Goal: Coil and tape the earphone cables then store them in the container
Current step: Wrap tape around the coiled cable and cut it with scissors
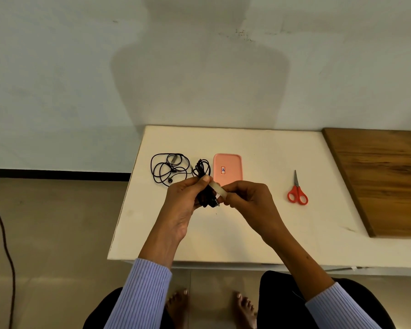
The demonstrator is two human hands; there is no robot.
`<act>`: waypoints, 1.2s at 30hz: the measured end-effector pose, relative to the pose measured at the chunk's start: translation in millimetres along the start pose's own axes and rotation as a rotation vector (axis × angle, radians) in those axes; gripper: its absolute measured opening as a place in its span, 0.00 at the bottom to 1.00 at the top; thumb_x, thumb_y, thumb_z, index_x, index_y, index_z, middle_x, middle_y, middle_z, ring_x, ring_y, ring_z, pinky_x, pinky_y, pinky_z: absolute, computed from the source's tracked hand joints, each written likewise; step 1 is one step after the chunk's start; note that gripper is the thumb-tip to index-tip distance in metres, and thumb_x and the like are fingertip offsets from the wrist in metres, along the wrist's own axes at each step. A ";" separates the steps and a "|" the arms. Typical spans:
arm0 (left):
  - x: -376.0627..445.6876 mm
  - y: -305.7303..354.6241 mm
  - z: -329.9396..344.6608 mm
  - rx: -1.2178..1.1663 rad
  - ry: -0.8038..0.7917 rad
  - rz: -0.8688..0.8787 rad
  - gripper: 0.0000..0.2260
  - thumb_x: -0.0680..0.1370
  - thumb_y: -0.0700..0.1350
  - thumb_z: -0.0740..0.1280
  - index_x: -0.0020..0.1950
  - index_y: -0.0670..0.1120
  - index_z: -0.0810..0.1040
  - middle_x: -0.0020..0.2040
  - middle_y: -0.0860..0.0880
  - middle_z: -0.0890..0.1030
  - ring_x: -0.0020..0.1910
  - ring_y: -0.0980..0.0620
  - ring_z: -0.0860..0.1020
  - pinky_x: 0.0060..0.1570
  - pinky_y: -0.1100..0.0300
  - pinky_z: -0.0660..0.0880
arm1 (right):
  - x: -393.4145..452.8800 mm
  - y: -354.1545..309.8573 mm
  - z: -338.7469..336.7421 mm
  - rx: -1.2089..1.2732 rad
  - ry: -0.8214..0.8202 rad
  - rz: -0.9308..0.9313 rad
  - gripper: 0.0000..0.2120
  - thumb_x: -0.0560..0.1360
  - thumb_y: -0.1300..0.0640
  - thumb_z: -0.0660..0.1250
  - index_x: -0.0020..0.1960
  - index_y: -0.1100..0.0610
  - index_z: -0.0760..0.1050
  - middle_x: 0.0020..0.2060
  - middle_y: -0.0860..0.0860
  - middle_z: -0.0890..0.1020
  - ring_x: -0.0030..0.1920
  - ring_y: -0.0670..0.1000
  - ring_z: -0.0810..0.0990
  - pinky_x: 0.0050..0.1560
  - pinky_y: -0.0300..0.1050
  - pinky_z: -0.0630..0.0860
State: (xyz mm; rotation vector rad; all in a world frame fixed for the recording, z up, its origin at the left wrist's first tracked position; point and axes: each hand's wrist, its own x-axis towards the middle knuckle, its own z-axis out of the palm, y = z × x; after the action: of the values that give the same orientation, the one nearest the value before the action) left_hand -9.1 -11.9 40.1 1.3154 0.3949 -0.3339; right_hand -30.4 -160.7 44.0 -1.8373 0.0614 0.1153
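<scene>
My left hand grips a coiled black earphone cable above the white table, its thumb pressing one end of a clear strip of tape against the coil. My right hand pinches the strip's other end, just right of the coil. The cable's plug sticks out at the coil's lower end. A second black earphone cable lies loose and tangled on the table at the far left. The pink container lies flat behind my hands, lid side up with a small label.
Red-handled scissors lie on the table to the right of my hands. A wooden board adjoins the table's right side. A dark cord runs over the floor at the left. My knees and bare feet are below the table's near edge.
</scene>
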 end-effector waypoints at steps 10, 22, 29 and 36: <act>5.4 0.9 -6.3 -0.215 0.008 -0.160 0.05 0.76 0.42 0.67 0.44 0.42 0.81 0.38 0.44 0.83 0.44 0.46 0.80 0.52 0.51 0.76 | 3.4 -2.4 -14.9 0.000 -0.081 -0.037 0.08 0.71 0.59 0.71 0.50 0.54 0.82 0.43 0.46 0.85 0.45 0.41 0.82 0.47 0.30 0.75; 7.8 1.7 -7.1 -0.358 -0.009 -0.253 0.05 0.77 0.41 0.65 0.44 0.41 0.79 0.33 0.46 0.83 0.39 0.48 0.79 0.53 0.49 0.75 | 2.1 -5.0 -18.5 -0.064 -0.129 -0.003 0.08 0.73 0.65 0.67 0.44 0.54 0.83 0.37 0.47 0.84 0.41 0.41 0.81 0.46 0.30 0.75; 8.1 2.5 -6.8 -0.370 -0.002 -0.239 0.05 0.77 0.40 0.65 0.43 0.41 0.79 0.32 0.46 0.83 0.40 0.47 0.79 0.50 0.50 0.76 | 2.8 -4.9 -17.1 -0.082 -0.066 -0.018 0.11 0.72 0.67 0.64 0.42 0.55 0.84 0.34 0.47 0.85 0.40 0.42 0.81 0.45 0.30 0.75; 4.4 8.0 -12.6 -0.334 -0.091 -0.197 0.05 0.77 0.40 0.65 0.44 0.41 0.79 0.37 0.43 0.84 0.36 0.50 0.83 0.55 0.48 0.75 | 0.0 -8.4 -22.6 0.063 -0.049 0.009 0.15 0.72 0.70 0.64 0.45 0.53 0.83 0.38 0.48 0.85 0.41 0.42 0.81 0.42 0.31 0.75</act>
State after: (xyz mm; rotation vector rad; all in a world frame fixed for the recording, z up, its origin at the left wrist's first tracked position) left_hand -2.7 2.1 42.5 0.9338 0.4818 -0.4695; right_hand -28.5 -180.2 57.9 -1.7703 0.0383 0.1634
